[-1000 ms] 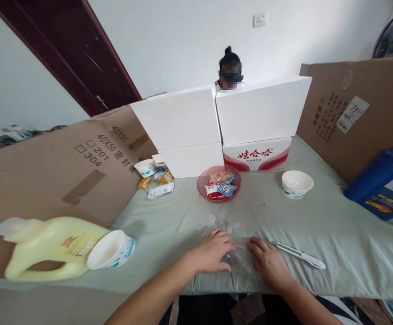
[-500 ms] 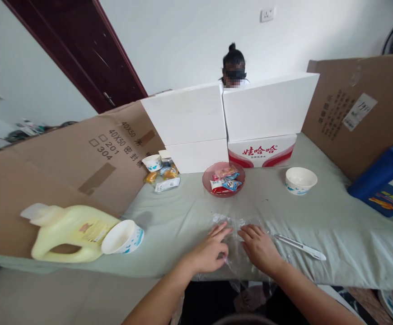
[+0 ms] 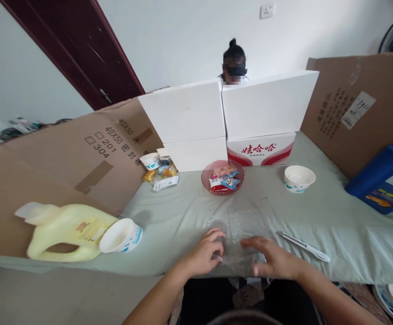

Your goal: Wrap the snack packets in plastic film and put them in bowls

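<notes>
A clear plastic bag or sheet (image 3: 239, 230) lies flat and crinkled at the front of the cloth-covered table. My left hand (image 3: 206, 253) is on its left side, fingers curled, with what looks like a bit of the film pinched by the thumb. On the right side my right hand (image 3: 273, 257) hovers over the film, thumb and fingers spread apart and holding nothing. A white utility knife (image 3: 304, 246) rests just right of that hand. Beyond the plastic sits a pink translucent bowl (image 3: 222, 192) with several wrapped snacks (image 3: 224, 177) in it.
Paper bowls (image 3: 299, 178) stand at the right, left and back left. A yellow detergent jug (image 3: 74, 230) lies left; a blue jug (image 3: 384, 178) leans right. Wrapped snacks (image 3: 166, 171) sit back left. White boxes (image 3: 186, 113) and cardboard (image 3: 61, 180) wall the table. A person (image 3: 234, 63) sits behind.
My right hand has lifted and shifted right, its thumb and fingers spreading apart. My left hand has drawn slightly back and left, fingers curling. More of the plastic film shows between them.
</notes>
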Tool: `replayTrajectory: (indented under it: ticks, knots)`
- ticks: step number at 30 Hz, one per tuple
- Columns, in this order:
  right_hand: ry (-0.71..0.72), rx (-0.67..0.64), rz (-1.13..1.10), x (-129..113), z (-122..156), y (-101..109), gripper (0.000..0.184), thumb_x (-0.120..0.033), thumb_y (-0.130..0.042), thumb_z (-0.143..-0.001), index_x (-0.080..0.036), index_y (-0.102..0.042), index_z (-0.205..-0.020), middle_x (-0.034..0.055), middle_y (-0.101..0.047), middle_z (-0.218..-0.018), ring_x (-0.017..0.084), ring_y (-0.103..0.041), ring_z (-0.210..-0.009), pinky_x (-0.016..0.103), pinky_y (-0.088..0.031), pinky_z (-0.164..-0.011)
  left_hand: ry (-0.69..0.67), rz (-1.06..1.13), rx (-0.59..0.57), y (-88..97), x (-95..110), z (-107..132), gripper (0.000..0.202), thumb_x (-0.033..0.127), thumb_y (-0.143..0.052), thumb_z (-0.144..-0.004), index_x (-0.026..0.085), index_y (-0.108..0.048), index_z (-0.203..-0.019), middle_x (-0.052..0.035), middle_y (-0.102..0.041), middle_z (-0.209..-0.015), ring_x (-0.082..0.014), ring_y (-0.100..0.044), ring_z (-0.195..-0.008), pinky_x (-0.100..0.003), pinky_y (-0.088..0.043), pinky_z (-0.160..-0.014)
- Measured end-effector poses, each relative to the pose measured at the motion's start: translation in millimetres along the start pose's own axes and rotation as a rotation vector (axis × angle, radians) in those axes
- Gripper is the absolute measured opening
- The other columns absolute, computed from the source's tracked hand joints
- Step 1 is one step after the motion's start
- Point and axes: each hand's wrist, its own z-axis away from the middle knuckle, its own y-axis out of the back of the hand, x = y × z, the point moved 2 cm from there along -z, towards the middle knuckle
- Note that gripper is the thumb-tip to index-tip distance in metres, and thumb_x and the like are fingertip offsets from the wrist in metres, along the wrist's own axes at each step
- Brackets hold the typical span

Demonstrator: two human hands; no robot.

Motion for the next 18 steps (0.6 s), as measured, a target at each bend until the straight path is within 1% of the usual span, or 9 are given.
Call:
replayTrajectory:
  ticks: [2, 3, 6, 7, 10, 12, 13, 16, 18]
  knots:
    - [0.058, -0.127, -0.058, -13, 9, -3, 0.070, -0.055, -0.075, -0.064, -0.020, -0.060, -0.123, 0.0117, -0.064, -0.115, 0.027, -0.058, -0.108, 0.039, -0.045, -0.094, 0.001, 0.116, -0.039, 5.9, 1, -1, 0.011, 0.008, -0.064, -0.071, 0.018, -0.063, -0.076, -0.0041, -0.063, -0.107, -0.0189, -0.058, -0.103, -0.030, -0.044, -0.091]
    - [0.067, -0.149, -0.048, -17, 13, -4, 0.060, -0.050, -0.078, -0.060, -0.020, -0.066, -0.111, 0.0095, -0.066, -0.107, 0.027, -0.058, -0.104, 0.039, -0.046, -0.091, 0.025, 0.166, -0.069, 8.6, -2, -2, 0.009, 0.009, -0.063, -0.072, 0.018, -0.062, -0.075, -0.0019, -0.064, -0.095, -0.0154, -0.060, -0.090, -0.026, -0.045, -0.083]
    - [0.061, -0.127, -0.061, -22, 29, -2, 0.010, -0.028, -0.067, -0.072, -0.022, -0.068, -0.080, 0.0047, -0.065, -0.093, 0.022, -0.057, -0.102, 0.036, -0.045, -0.090, 0.147, 0.278, -0.178, 14.4, -17, 2, 0.007, 0.012, -0.063, -0.071, 0.017, -0.058, -0.071, 0.0020, -0.064, -0.078, -0.0122, -0.058, -0.074, -0.022, -0.043, -0.070]
    - [0.048, -0.113, -0.094, -22, 34, 0, 0.006, -0.022, -0.061, -0.076, -0.022, -0.067, -0.077, 0.0039, -0.065, -0.093, 0.021, -0.057, -0.103, 0.034, -0.045, -0.090, 0.187, 0.310, -0.211, 15.6, -23, 4, 0.009, 0.012, -0.063, -0.070, 0.017, -0.056, -0.071, 0.0022, -0.065, -0.076, -0.0121, -0.058, -0.072, -0.022, -0.042, -0.067]
    - [-0.031, -0.045, -0.212, -22, 42, 9, 0.012, -0.018, -0.053, -0.080, -0.023, -0.063, -0.081, 0.0034, -0.066, -0.101, 0.018, -0.057, -0.107, 0.033, -0.045, -0.091, 0.254, 0.451, -0.286, 18.6, -33, 6, 0.017, 0.017, -0.067, -0.067, 0.017, -0.050, -0.069, 0.0022, -0.065, -0.076, -0.0126, -0.059, -0.071, -0.022, -0.042, -0.063]
    - [-0.113, 0.026, -0.299, -18, 42, 12, 0.009, -0.026, -0.052, -0.084, -0.023, -0.060, -0.082, 0.0047, -0.068, -0.102, 0.018, -0.060, -0.102, 0.033, -0.047, -0.088, 0.258, 0.570, -0.306, 21.9, -35, 2, 0.022, 0.022, -0.069, -0.066, 0.018, -0.048, -0.070, 0.0026, -0.064, -0.074, -0.0136, -0.062, -0.071, -0.023, -0.043, -0.063]
    - [-0.168, 0.078, -0.343, -13, 40, 11, 0.014, -0.032, -0.050, -0.086, -0.022, -0.058, -0.082, 0.0053, -0.068, -0.099, 0.018, -0.062, -0.096, 0.032, -0.049, -0.085, 0.256, 0.620, -0.299, 24.3, -35, -3, 0.023, 0.024, -0.070, -0.066, 0.018, -0.048, -0.071, 0.0027, -0.064, -0.073, -0.0143, -0.063, -0.071, -0.023, -0.044, -0.063]
    - [-0.385, 0.295, -0.374, 11, 35, 5, 0.027, -0.043, -0.038, -0.090, -0.023, -0.050, -0.078, 0.0030, -0.067, -0.074, 0.016, -0.063, -0.070, 0.029, -0.050, -0.066, 0.261, 0.658, -0.203, 32.0, -39, -23, 0.027, 0.028, -0.073, -0.066, 0.018, -0.051, -0.077, 0.0039, -0.061, -0.068, -0.0142, -0.063, -0.068, -0.024, -0.045, -0.063]
    - [-0.528, 0.443, -0.244, 30, 34, 0, 0.026, -0.043, -0.035, -0.090, -0.023, -0.047, -0.078, -0.0002, -0.062, -0.061, 0.016, -0.060, -0.058, 0.029, -0.046, -0.059, 0.281, 0.629, -0.107, 34.0, -46, -39, 0.029, 0.028, -0.074, -0.065, 0.017, -0.052, -0.080, 0.0052, -0.058, -0.068, -0.0117, -0.060, -0.062, -0.023, -0.044, -0.061]
